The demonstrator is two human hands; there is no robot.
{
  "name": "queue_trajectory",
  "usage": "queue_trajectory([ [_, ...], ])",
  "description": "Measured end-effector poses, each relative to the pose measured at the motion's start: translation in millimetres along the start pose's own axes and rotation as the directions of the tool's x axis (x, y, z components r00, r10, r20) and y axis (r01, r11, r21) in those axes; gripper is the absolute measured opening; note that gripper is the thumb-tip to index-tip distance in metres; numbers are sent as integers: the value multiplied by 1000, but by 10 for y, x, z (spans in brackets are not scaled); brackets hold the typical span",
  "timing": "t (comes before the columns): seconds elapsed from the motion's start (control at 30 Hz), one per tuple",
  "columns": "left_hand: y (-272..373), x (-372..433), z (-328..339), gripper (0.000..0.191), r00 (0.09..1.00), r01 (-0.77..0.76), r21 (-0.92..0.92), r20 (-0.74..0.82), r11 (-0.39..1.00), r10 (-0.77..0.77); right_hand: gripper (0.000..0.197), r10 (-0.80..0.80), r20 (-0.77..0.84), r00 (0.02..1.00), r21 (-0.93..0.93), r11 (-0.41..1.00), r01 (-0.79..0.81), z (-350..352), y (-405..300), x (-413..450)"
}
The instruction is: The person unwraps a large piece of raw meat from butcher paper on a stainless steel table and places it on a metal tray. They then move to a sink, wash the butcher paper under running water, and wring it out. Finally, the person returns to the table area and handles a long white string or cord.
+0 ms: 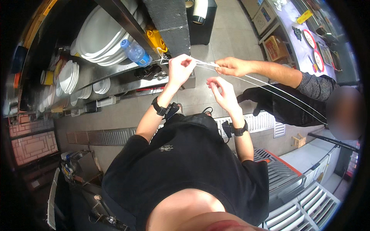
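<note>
White cord [203, 62] runs from a knot at the shelf's metal post to a co-worker at the right. My left hand [181, 68] pinches the cord between thumb and fingertips, a short way from the knot. Just right of it, the co-worker's hand [231, 66] grips the same cord, whose two strands stretch on toward that person. Below the cord is my right hand [219, 89], fingers curled and apart, with nothing visible in it. A plastic water bottle [136, 54] with a blue cap lies beside the knot, on the shelf's edge.
Stacked white oval plates [98, 31] and small dishes [69, 76] fill the metal shelving at the left. A yellow cloth or bag [157, 40] is by the post. The co-worker stands at the right, before a counter [303, 24] with red-rimmed plates. A floor drain grate [260, 121] crosses the tiles.
</note>
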State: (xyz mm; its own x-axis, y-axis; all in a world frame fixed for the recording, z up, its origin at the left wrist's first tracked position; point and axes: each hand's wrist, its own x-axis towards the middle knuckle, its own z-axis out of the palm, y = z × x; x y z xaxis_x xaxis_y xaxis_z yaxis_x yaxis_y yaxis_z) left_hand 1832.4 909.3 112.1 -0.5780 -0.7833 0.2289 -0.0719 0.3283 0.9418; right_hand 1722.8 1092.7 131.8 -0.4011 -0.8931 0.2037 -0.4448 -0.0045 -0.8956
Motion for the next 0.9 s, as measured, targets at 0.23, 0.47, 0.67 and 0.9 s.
queue_trajectory([
  [0.23,66,64,-298,6,991,-119,20,68,993,118,22,-74,-351,933,-93,995,44,352,-125,290],
  [0.47,-157,66,-607,9,991,-120,73,59,990,116,20,-56,-377,925,-283,957,-57,597,-167,372],
  [0.67,-132,145,-1035,7,963,-241,254,-58,937,264,14,-80,-330,941,-411,909,-67,966,-173,611],
  [0.9,117,294,-1440,20,941,-140,362,-240,922,238,11,-206,-327,922,-441,897,44,1334,-350,977],
])
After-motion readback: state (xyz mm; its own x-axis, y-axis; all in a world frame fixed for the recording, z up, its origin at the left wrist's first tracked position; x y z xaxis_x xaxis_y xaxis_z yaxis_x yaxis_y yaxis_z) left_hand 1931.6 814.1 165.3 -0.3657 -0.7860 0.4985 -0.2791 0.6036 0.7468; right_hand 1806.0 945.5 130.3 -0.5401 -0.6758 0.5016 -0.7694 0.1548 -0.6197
